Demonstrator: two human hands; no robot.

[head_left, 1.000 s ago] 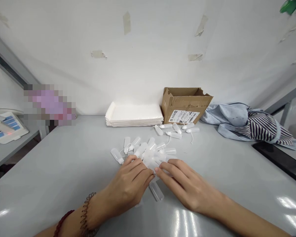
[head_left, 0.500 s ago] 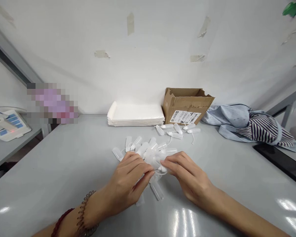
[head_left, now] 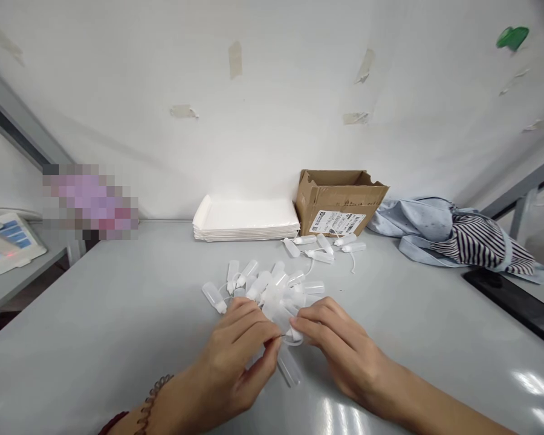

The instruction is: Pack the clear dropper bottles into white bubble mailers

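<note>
My right hand pinches the white nozzle of a small translucent squeeze bottle. Most of that bottle is hidden by my fingers and the pile. My left hand is closed, thumb against forefinger, at the end of a thin dark needle tip that runs out of the nozzle. A white loop of tether hangs just below. Right behind both hands lies a pile of similar squeeze bottles with white caps. One clear bottle lies on the table between my wrists.
Several more bottles lie farther back, before an open cardboard box. Left of it is a stack of white padded envelopes. A blue and striped cloth bag and a black phone lie at right on the grey table.
The view has tilted up slightly, so everything sits lower in the picture. Both hands keep their pinch; slightly more of the thin needle shows between the left fingertips and the nozzle.
</note>
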